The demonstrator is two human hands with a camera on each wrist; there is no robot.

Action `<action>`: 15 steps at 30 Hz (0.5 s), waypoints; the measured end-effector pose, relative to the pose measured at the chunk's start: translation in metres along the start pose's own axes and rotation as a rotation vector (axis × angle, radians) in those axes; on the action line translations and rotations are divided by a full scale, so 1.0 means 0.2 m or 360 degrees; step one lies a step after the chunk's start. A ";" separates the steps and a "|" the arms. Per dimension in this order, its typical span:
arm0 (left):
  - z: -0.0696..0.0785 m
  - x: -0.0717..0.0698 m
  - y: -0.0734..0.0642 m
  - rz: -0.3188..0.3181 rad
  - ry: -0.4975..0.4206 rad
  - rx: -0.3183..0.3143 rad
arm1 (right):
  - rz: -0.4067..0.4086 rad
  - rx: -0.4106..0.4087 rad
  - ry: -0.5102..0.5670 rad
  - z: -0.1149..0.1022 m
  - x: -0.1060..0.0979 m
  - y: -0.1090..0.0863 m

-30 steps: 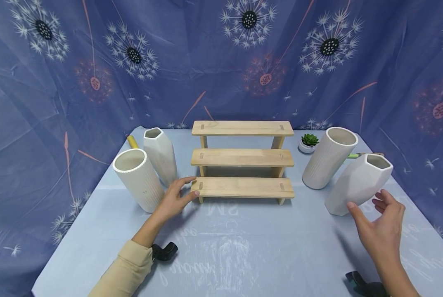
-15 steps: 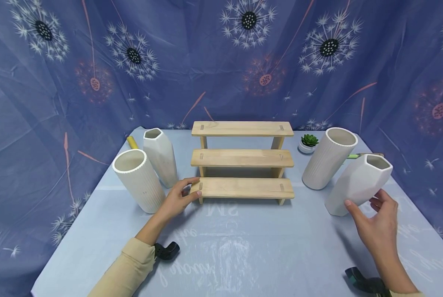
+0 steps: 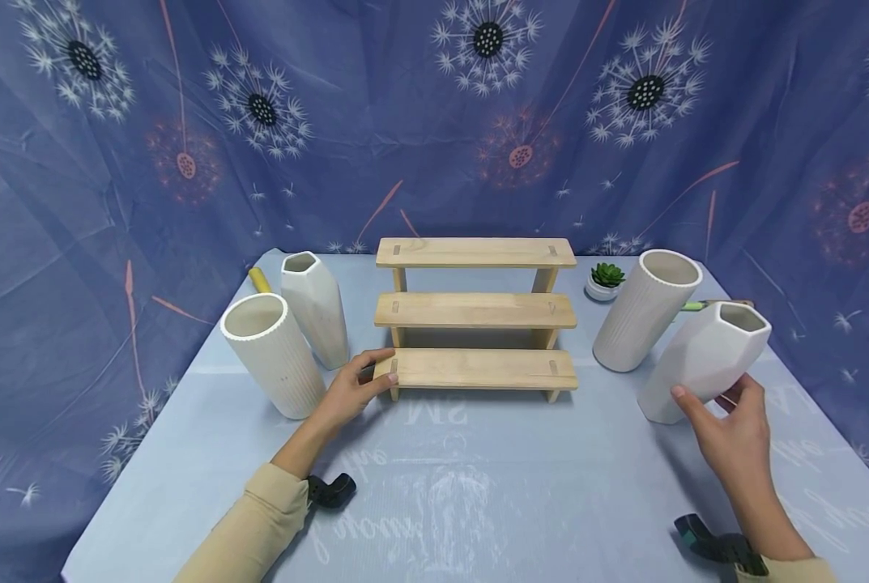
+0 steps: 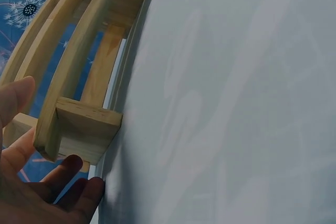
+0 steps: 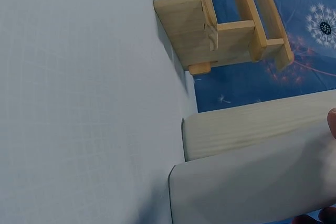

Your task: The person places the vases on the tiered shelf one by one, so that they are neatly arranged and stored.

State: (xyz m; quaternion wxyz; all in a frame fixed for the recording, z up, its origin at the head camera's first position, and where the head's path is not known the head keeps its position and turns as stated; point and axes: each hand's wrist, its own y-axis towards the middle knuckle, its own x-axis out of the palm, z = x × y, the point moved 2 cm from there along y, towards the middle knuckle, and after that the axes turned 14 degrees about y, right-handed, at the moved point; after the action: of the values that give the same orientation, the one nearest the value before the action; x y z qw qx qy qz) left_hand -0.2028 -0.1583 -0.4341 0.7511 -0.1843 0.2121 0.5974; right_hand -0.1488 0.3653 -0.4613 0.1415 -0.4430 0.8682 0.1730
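A wooden three-step stand point(image 3: 474, 368) is in the middle of the table. My left hand point(image 3: 350, 393) holds the left end of its lowest board, thumb over the front corner and forefinger at the back; in the left wrist view the other fingers point(image 4: 68, 174) are spread below the board end. At the right, my right hand point(image 3: 733, 429) grips a white faceted vase point(image 3: 696, 368) low on its body. Its thumb is on the near face and its fingers are partly hidden behind. Behind that vase is a white ribbed cylindrical vase point(image 3: 641, 316).
To the left stand another ribbed vase point(image 3: 281, 364) and another faceted vase point(image 3: 317, 308), close beside my left forearm. A small potted succulent point(image 3: 606, 279) sits at the back right. A yellow object point(image 3: 260, 279) and a green-handled item point(image 3: 692, 306) are partly hidden behind vases.
My right hand has moved left and closed in on the faceted vase. My left hand has shifted slightly right onto the board end. The vases and stand keep their places.
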 end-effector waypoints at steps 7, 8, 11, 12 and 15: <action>-0.01 0.01 0.01 -0.0002 0.0006 -0.0015 | -0.0050 0.0054 0.0023 -0.11 0.00 -0.04; -0.01 0.01 0.01 -0.0004 0.0004 -0.0023 | -0.0060 0.0065 0.0021 -0.15 0.00 -0.06; -0.01 0.02 0.02 -0.0005 -0.0003 -0.0036 | -0.0087 0.0112 0.0055 -0.24 0.00 -0.11; -0.01 0.02 0.02 -0.0005 -0.0008 -0.0037 | -0.0094 0.0125 0.0048 -0.26 0.00 -0.12; -0.01 0.03 0.02 0.0005 -0.0012 -0.0041 | -0.0126 0.0141 0.0055 -0.30 0.00 -0.13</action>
State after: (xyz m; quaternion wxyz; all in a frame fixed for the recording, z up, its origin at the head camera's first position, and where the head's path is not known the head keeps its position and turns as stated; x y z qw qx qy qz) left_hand -0.2067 -0.1544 -0.4393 0.7485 -0.1914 0.2020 0.6019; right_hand -0.1323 0.3261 -0.4120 0.1528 -0.4732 0.8592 0.1208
